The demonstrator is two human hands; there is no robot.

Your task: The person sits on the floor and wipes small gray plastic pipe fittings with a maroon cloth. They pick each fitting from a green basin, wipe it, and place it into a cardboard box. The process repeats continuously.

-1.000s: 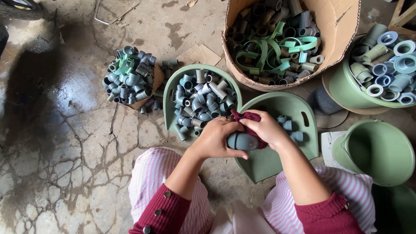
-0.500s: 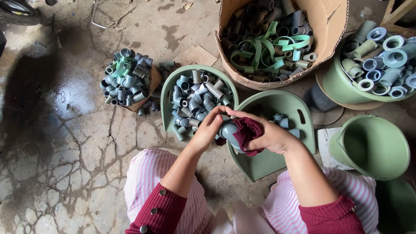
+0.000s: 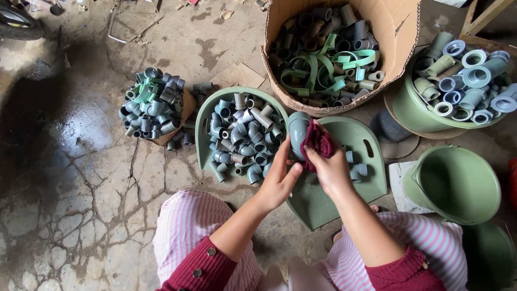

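The right hand and the dark red cloth cover most of the grey pipe elbow, so its lower end is not visible. The cardboard box is cut by the top edge. The green bucket leaves the picture at the corner.

Box: we see one open brown cardboard box at top centre; round-mouthed
Labels: we spot none, perhaps hidden

Fittings tray left of hands; carton behind.
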